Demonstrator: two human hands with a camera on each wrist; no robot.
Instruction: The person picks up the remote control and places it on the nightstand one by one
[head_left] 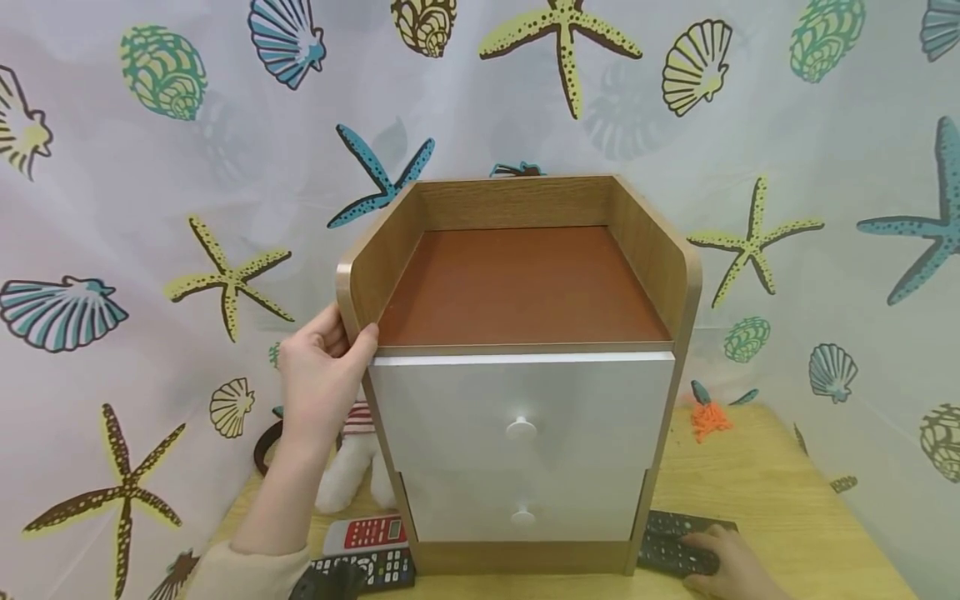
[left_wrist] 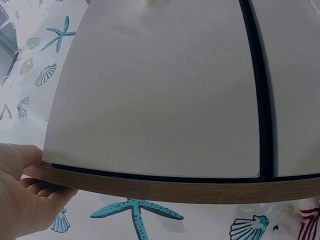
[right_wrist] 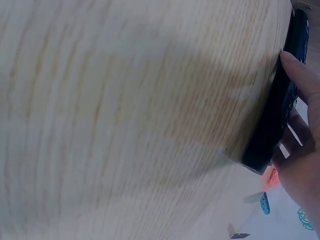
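Observation:
A small wooden cabinet (head_left: 525, 558) with a brown top and two white drawers (head_left: 465, 408) stands in the middle of the head view. At its front left edge, my left hand (head_left: 318, 375) grips the side panel (head_left: 382, 267) between thumb and fingers. The left wrist view shows the same hand (left_wrist: 27, 195) around the panel's wooden edge (left_wrist: 150, 187). Low at the right, my right hand (head_left: 727, 562) holds a black remote control (head_left: 663, 554) by its sides, close to the tabletop. In the right wrist view the remote appears edge-on, between thumb and fingers.
Another dark remote (head_left: 682, 523) lies behind the held one. Left of the cabinet are a red-and-white calculator (head_left: 367, 533), a black remote with grey buttons (head_left: 390, 568) and a white plush toy (head_left: 348, 475). An orange item (head_left: 708, 419) lies back right. A shell-patterned curtain (head_left: 525, 92) surrounds the table.

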